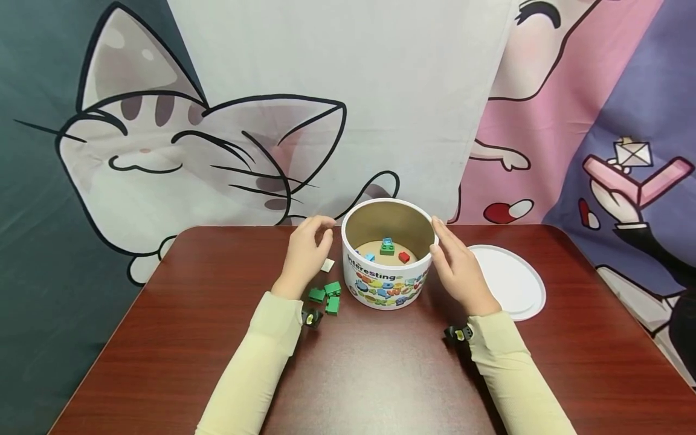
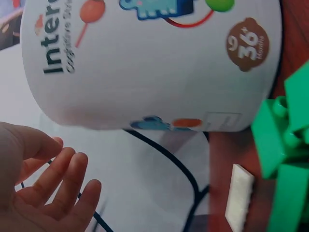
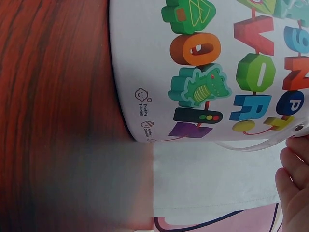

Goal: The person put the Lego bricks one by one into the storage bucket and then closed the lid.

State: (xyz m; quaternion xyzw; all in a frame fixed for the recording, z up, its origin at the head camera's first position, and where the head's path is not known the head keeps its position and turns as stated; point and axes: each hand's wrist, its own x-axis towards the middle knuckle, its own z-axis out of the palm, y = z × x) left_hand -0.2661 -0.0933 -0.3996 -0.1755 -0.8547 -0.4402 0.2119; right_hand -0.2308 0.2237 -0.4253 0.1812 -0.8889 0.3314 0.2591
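A round white bucket (image 1: pixel 388 296), printed with colourful toys and letters, stands upright and uncovered between both hands. On its floor lie a green brick (image 1: pixel 387 249) with a blue piece behind it, a red brick (image 1: pixel 404 257) and a light-blue piece (image 1: pixel 370 257). My left hand (image 1: pixel 306 251) hovers just left of the bucket, fingers loosely bent and holding nothing; the left wrist view shows the hand (image 2: pixel 48 188) apart from the bucket wall. With fingers extended, my right hand (image 1: pixel 459 272) rests against the bucket's right rim; its fingertips (image 3: pixel 289 157) meet the rim near the handle.
Several green bricks (image 1: pixel 333 306) cluster on the brown table (image 1: pixel 391 374) below my left hand. A thin white piece (image 1: pixel 327 265) lies behind them. To the right, partly behind my right hand, is a flat white lid (image 1: pixel 511 281). A printed cloth (image 1: pixel 413 90) hangs behind the table.
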